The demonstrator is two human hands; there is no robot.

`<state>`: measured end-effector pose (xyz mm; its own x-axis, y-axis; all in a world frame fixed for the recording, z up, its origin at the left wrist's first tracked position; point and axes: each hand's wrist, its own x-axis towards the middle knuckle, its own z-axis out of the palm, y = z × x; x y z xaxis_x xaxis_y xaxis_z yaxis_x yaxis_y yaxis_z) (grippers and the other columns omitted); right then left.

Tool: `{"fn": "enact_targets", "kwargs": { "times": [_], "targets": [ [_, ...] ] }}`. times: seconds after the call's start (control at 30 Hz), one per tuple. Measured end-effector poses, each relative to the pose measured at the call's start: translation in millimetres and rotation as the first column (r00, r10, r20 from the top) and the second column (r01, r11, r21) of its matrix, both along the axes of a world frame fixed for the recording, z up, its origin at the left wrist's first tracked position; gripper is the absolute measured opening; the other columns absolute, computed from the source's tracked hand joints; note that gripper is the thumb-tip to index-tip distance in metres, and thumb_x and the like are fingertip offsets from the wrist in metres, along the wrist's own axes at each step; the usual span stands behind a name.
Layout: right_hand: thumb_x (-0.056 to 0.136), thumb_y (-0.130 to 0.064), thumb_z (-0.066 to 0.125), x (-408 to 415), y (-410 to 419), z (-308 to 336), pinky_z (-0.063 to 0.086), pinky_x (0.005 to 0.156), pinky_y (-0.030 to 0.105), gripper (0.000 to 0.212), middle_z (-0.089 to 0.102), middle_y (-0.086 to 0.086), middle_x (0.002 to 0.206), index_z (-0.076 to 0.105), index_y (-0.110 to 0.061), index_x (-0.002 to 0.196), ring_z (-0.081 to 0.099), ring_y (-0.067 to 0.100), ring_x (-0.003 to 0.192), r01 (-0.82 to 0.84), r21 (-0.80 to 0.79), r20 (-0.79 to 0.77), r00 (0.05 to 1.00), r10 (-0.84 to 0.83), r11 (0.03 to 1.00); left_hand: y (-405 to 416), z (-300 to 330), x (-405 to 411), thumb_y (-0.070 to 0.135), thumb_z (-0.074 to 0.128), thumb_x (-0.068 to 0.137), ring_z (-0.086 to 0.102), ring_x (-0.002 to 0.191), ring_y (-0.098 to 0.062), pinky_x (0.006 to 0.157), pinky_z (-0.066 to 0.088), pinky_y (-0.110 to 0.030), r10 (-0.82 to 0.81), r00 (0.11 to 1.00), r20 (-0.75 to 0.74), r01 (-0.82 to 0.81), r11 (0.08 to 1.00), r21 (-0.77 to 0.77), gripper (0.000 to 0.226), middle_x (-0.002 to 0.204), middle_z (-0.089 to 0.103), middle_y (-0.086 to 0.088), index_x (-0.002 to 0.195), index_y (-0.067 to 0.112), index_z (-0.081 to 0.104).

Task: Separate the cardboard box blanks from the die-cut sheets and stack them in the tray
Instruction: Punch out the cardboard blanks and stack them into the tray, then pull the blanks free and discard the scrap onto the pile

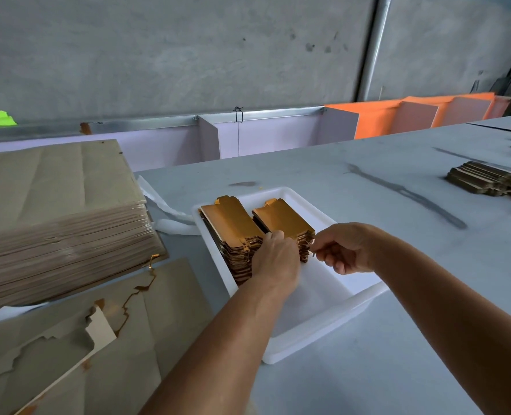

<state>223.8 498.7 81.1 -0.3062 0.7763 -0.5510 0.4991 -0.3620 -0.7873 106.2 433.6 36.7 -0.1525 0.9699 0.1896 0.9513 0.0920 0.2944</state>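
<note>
- big grey table (353, 181), scuffed, with dark streaks out toward 2 o'clock
- white tray (332, 322) sits pretty much dead centre
- tall stack of die-cut sheets (53, 205) at 9 o'clock
- torn leftover sheets (68, 348) at 7 o'clock
- crumpled white wrap (164, 217) just beside the tray at 10
- smaller brown pile of blanks (484, 178) way off at 2 o'clock

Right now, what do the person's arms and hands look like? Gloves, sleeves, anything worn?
Both are bare. The left hand and right hand have no gloves, and no rings, watch or bands show. No sleeves are in view on either forearm up to the picture's edge.
</note>
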Motion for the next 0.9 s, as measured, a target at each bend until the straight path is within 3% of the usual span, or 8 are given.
{"fn": "enact_targets", "kwargs": {
  "times": [0.13, 0.23, 0.3, 0.43, 0.53, 0.73, 0.83, 0.9],
  "targets": [
    [0.084, -0.001, 0.057, 8, -16, 3, 0.035, 0.035, 0.016, 0.018, 0.056, 0.005, 0.05, 0.057, -0.007, 0.066, 0.045, 0.011, 0.036, 0.012, -0.028, -0.141, 0.99, -0.015, 1.0, -11, 17, -2, -0.018, 0.037, 0.081, 0.047, 0.107, -0.025, 0.07, 0.037, -0.03, -0.05, 0.992, 0.115, 0.032, 0.988, 0.151, 0.025, 0.109, 0.049, -0.006, 0.083, 0.008, 0.04],
    [0.086, -0.002, 0.056, 13, -37, 12, 0.034, 0.035, 0.016, 0.019, 0.057, 0.005, 0.052, 0.056, -0.008, 0.067, 0.045, 0.01, 0.036, 0.017, -0.009, -0.256, 0.967, -0.019, 1.0, -30, 36, -18, -0.02, 0.034, 0.078, 0.049, 0.115, -0.027, 0.087, 0.043, -0.033, -0.003, 0.976, 0.218, -0.057, 0.962, 0.267, 0.042, 0.123, 0.052, -0.009, 0.106, 0.0, 0.057],
    [0.086, -0.003, 0.054, 12, -59, 20, 0.034, 0.035, 0.016, 0.021, 0.057, 0.006, 0.053, 0.055, -0.008, 0.066, 0.046, 0.011, 0.037, -0.002, 0.015, -0.324, 0.946, 0.007, 1.0, -51, 44, -37, -0.019, 0.035, 0.079, 0.046, 0.122, -0.025, 0.097, 0.037, -0.031, 0.093, 0.968, 0.231, -0.167, 0.931, 0.325, 0.053, 0.131, 0.051, -0.009, 0.123, 0.004, 0.056],
    [0.083, -0.001, 0.057, -8, -123, 23, 0.038, 0.037, 0.02, 0.028, 0.064, 0.01, 0.063, 0.061, -0.011, 0.057, 0.052, 0.012, 0.043, -0.226, 0.092, -0.35, 0.904, 0.244, 0.97, -115, 40, -51, -0.01, 0.041, 0.082, 0.05, 0.114, -0.029, 0.09, 0.036, -0.03, 0.238, 0.928, 0.285, -0.33, 0.879, 0.343, 0.039, 0.12, 0.057, -0.014, 0.114, 0.002, 0.06],
    [0.081, 0.001, 0.062, -41, -169, 11, 0.043, 0.044, 0.021, 0.022, 0.068, 0.007, 0.064, 0.066, -0.008, 0.062, 0.058, 0.01, 0.048, -0.373, 0.148, -0.219, 0.891, 0.398, 0.916, -167, 22, -46, -0.002, 0.05, 0.084, 0.047, 0.119, -0.024, 0.093, 0.033, -0.025, 0.245, 0.93, 0.275, -0.32, 0.906, 0.276, 0.038, 0.124, 0.054, -0.01, 0.121, 0.005, 0.058],
    [0.079, -0.004, 0.068, -105, -219, -26, 0.046, 0.058, 0.026, 0.011, 0.064, 0.01, 0.07, 0.066, -0.003, 0.068, 0.057, 0.016, 0.064, -0.368, 0.341, 0.022, 0.923, 0.384, 0.865, -269, -10, -75, 0.018, 0.053, 0.089, 0.037, 0.126, -0.025, 0.101, 0.036, -0.035, 0.435, 0.9, 0.029, -0.436, 0.899, 0.047, 0.028, 0.131, 0.041, -0.005, 0.117, 0.015, 0.054],
    [0.082, -0.012, 0.067, -138, -228, -37, 0.046, 0.061, 0.025, 0.01, 0.065, 0.006, 0.083, 0.068, -0.01, 0.073, 0.057, 0.016, 0.074, -0.435, 0.444, 0.118, 0.895, 0.431, 0.783, -315, -14, -101, 0.053, 0.063, 0.079, 0.018, 0.137, -0.029, 0.108, 0.029, -0.04, 0.453, 0.889, -0.065, -0.457, 0.87, -0.188, 0.071, 0.147, 0.019, -0.008, 0.137, 0.023, 0.037],
    [0.084, -0.014, 0.066, -160, -224, -39, 0.049, 0.07, 0.028, 0.012, 0.067, 0.006, 0.091, 0.067, -0.016, 0.072, 0.06, 0.02, 0.087, -0.444, 0.508, 0.118, 0.885, 0.451, 0.738, -348, -16, -118, 0.064, 0.07, 0.066, -0.011, 0.143, -0.031, 0.116, 0.013, -0.046, 0.378, 0.925, -0.034, -0.365, 0.861, -0.355, 0.104, 0.156, -0.013, -0.005, 0.148, 0.03, 0.014]
  ]
}}
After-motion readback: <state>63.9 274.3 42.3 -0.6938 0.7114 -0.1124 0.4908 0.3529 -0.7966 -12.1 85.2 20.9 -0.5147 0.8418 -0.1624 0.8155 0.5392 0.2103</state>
